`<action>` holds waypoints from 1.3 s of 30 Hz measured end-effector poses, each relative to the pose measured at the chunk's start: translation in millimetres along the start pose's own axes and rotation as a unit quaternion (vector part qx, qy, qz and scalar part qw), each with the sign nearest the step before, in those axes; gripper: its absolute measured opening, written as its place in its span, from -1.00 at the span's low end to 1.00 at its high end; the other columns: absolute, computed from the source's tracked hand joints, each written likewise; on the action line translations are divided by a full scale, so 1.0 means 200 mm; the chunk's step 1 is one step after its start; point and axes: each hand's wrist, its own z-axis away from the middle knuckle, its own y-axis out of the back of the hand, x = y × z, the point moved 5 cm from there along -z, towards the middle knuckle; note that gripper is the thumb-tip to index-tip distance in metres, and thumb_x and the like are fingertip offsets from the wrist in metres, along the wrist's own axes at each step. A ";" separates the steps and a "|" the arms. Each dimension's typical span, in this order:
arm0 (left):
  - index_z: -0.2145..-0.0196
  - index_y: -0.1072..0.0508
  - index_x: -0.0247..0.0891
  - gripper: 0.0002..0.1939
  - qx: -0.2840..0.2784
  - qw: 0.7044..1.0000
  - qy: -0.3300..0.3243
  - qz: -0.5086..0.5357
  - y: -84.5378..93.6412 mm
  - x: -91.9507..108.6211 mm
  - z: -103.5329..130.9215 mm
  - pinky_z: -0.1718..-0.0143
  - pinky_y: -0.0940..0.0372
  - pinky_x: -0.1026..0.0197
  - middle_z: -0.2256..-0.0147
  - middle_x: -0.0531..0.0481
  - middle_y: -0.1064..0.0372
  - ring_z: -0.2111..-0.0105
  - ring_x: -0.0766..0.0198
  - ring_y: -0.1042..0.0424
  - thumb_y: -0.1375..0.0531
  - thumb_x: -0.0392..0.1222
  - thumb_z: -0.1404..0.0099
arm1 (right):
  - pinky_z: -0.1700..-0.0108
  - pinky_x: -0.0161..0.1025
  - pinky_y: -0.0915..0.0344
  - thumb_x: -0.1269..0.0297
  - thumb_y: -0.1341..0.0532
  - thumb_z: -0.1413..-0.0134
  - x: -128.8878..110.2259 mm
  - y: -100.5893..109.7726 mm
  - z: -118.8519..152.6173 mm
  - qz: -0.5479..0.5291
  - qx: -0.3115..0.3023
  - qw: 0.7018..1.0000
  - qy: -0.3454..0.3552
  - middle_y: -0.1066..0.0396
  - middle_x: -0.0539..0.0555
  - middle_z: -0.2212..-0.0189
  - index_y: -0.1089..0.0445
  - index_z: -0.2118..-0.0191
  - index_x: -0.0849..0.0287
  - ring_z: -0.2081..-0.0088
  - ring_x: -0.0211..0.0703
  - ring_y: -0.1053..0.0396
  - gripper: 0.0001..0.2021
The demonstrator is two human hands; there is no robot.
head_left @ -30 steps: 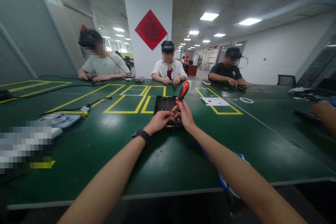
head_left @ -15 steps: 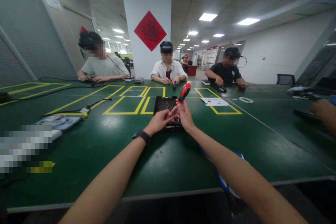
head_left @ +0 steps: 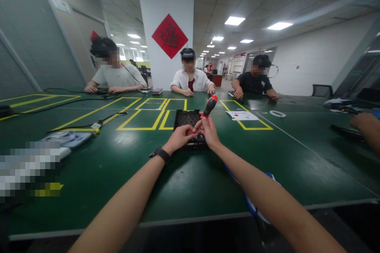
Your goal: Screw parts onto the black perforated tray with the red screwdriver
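Observation:
A screwdriver (head_left: pixel 210 105) with a red and black handle stands up tilted out of my right hand (head_left: pixel 210 131), whose fingers are closed round its lower end. My left hand (head_left: pixel 181 136) meets the right one, its thumb and fingers pressed together; whatever sits between them is too small or hidden to make out. Beneath both hands lies an open black case (head_left: pixel 186 116) with a textured inside, partly covered by my fingers. The screwdriver's shaft and tip are hidden by the hands.
Yellow tape outlines (head_left: pixel 136 128) mark the green table (head_left: pixel 118 182). A printed sheet (head_left: pixel 242 115) and a white ring (head_left: pixel 278 114) lie to the right. Cables and a blue-white packet (head_left: pixel 67 138) are at the left. Several people sit round the table; another person's hand (head_left: pixel 363 124) shows far right.
The screwdriver handle has turned so more of its black side faces me. My hands stay over the case. Across the table, the co-workers' hands have shifted.

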 end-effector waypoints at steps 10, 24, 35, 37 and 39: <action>0.40 -0.42 -0.31 -0.81 -0.015 0.999 -0.013 -0.040 -0.01 0.00 -0.01 0.35 -0.19 0.28 0.44 0.02 -0.38 0.43 0.31 -0.31 -0.08 -0.15 -0.15 | 0.56 -0.40 -0.26 0.02 -0.04 -0.02 -0.01 0.02 0.00 0.017 0.046 0.999 -0.018 -0.32 -0.05 0.51 -0.19 0.09 0.10 0.52 -0.33 -0.31 -0.63; 0.26 -0.31 -0.25 -0.81 0.203 0.967 0.063 -0.140 0.14 -0.03 0.02 0.22 -0.17 0.19 0.28 -0.07 -0.32 0.26 0.21 -0.30 0.06 -0.25 -0.23 | 0.35 -0.33 -0.21 0.22 -0.25 0.29 0.04 0.40 -0.07 0.181 0.228 0.956 -0.021 -0.39 -0.03 0.51 -0.42 0.30 0.21 0.45 -0.30 -0.29 -0.70; 0.28 -0.29 -0.27 -0.76 0.224 0.936 0.254 -0.096 0.23 -0.42 0.07 0.38 -0.18 0.22 0.44 -0.03 -0.32 0.41 0.23 -0.34 -0.11 -0.13 -0.07 | 0.25 -0.27 -0.22 0.17 -0.26 0.28 0.10 0.31 -0.04 0.190 0.154 0.969 -0.044 -0.41 -0.06 0.56 -0.34 0.41 0.18 0.43 -0.24 -0.34 -0.75; 0.29 -0.30 -0.29 -0.76 0.223 0.938 0.249 -0.094 0.22 -0.44 0.06 0.33 -0.19 0.21 0.40 -0.06 -0.33 0.37 0.23 -0.34 -0.11 -0.15 -0.07 | 0.26 -0.28 -0.21 0.15 -0.26 0.28 0.09 0.30 -0.05 0.227 0.138 0.964 -0.031 -0.39 -0.08 0.55 -0.34 0.44 0.17 0.44 -0.25 -0.32 -0.77; 0.30 -0.31 -0.31 -0.77 0.228 0.938 0.240 -0.104 0.22 -0.44 0.06 0.29 -0.20 0.20 0.36 -0.09 -0.33 0.33 0.23 -0.34 -0.11 -0.17 -0.06 | 0.28 -0.30 -0.19 0.15 -0.26 0.27 0.09 0.29 -0.06 0.253 0.119 0.960 -0.017 -0.38 -0.09 0.54 -0.33 0.46 0.17 0.45 -0.27 -0.29 -0.77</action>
